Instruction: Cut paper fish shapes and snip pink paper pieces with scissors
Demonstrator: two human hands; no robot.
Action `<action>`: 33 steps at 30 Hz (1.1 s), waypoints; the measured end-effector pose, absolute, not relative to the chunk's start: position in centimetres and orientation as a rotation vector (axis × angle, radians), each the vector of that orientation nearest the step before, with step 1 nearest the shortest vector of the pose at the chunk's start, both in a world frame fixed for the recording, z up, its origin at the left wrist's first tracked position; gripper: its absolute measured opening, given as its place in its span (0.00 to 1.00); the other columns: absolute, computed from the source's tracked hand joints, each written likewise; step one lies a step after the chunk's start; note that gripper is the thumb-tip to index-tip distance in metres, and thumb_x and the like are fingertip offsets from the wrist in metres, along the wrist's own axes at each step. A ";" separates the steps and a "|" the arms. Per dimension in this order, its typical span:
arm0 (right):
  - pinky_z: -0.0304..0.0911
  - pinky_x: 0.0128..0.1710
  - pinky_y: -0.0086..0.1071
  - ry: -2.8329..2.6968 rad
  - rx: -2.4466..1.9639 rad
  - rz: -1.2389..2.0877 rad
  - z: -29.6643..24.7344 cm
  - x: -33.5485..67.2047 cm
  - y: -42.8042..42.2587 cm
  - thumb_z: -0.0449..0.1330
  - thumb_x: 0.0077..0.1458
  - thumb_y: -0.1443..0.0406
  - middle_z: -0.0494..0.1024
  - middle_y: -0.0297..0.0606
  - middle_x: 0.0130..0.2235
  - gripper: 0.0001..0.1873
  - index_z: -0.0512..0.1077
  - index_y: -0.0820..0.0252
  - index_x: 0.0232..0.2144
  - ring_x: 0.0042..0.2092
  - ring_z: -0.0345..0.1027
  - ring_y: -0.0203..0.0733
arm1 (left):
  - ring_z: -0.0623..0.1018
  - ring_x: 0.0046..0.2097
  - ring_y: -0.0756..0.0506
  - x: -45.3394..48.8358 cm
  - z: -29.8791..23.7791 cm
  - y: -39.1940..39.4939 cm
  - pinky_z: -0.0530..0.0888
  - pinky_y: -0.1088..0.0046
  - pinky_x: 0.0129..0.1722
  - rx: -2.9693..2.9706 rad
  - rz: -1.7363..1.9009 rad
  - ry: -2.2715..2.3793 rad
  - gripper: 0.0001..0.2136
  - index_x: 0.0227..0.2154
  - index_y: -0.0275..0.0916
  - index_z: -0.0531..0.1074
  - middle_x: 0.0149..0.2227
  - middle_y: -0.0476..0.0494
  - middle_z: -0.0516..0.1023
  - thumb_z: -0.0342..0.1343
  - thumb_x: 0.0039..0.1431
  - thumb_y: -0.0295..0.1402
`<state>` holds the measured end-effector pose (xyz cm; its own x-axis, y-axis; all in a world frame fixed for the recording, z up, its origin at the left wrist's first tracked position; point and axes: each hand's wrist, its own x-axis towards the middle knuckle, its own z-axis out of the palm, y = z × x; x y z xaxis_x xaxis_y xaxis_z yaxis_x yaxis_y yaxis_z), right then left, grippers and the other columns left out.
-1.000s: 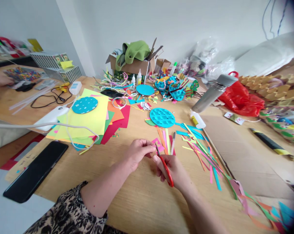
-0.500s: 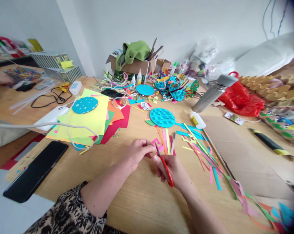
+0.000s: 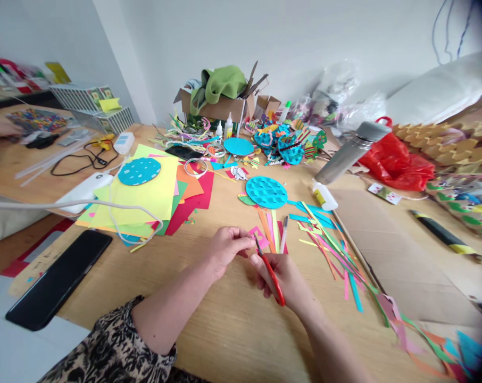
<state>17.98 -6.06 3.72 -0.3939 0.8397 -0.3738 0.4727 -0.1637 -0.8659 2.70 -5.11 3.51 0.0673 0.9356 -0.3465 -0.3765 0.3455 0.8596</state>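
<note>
One pair of red-handled scissors above worktop: fingers of my right hand grasp handles, blades beside fingertips of my left hand. Left fingers curled; whether gripping anything, I cannot tell. Done, I judge: paper strips cut, turquoise disc covered in raised flaps. Remaining: cutting unfinished; stacked coloured sheets look largely uncut.
</note>
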 end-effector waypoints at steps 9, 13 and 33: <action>0.53 0.13 0.22 -1.783 -1.530 1.569 4.0 17.9 -6.1 0.54 0.49 0.37 0.69 0.33 0.16 0.33 0.63 0.60 0.17 0.15 0.63 0.31 | 0.66 0.24 0.54 2.7 3.5 -5.1 0.65 0.76 0.26 0.647 1.157 1.086 0.08 0.20 0.35 0.71 0.20 0.53 0.67 0.64 0.37 0.32; 0.53 0.13 0.22 -1.776 -1.521 1.580 3.9 17.9 -6.1 0.54 0.50 0.38 0.69 0.33 0.16 0.32 0.63 0.60 0.16 0.15 0.63 0.31 | 0.66 0.24 0.54 2.8 3.5 -5.0 0.65 0.76 0.26 0.651 1.152 1.094 0.08 0.20 0.35 0.72 0.20 0.53 0.68 0.64 0.38 0.32; 0.54 0.14 0.22 -1.773 -1.487 1.590 3.7 18.1 -6.1 0.55 0.53 0.41 0.69 0.33 0.16 0.30 0.64 0.60 0.17 0.15 0.63 0.31 | 0.69 0.26 0.53 2.8 3.7 -5.1 0.67 0.74 0.29 0.667 1.122 1.092 0.08 0.21 0.34 0.73 0.23 0.50 0.72 0.64 0.37 0.33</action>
<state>18.09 -6.11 3.74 -0.3993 0.8362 -0.3760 0.4644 -0.1691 -0.8693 2.78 -5.14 3.65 0.0428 0.9379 -0.3442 -0.3690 0.3350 0.8669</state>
